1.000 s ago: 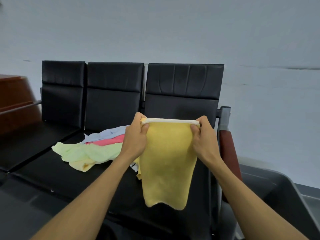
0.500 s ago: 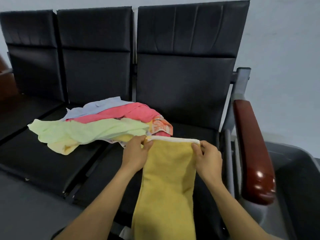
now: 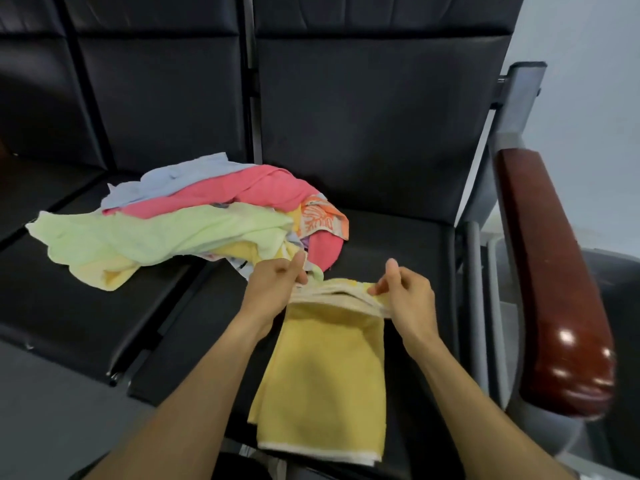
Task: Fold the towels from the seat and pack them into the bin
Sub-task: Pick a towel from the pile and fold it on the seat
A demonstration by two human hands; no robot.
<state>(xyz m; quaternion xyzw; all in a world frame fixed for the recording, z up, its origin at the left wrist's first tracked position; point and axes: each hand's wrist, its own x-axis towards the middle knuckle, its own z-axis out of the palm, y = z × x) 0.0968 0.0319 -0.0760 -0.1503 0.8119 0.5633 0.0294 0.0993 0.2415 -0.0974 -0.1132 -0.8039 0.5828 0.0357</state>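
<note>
I see the yellow towel [image 3: 325, 372] folded double, its white-edged top bunched between my two grips: my left hand [image 3: 275, 289] pinches the left corner, my right hand [image 3: 405, 299] pinches the right one. Below the grips it hangs flat over the front of the black seat [image 3: 391, 237], its white hem lowest. Left of and beyond my left grip the unfolded towels [image 3: 180, 220] lie heaped on the seat: pale green in front, pink and light blue behind, an orange-patterned one nearest that grip.
</note>
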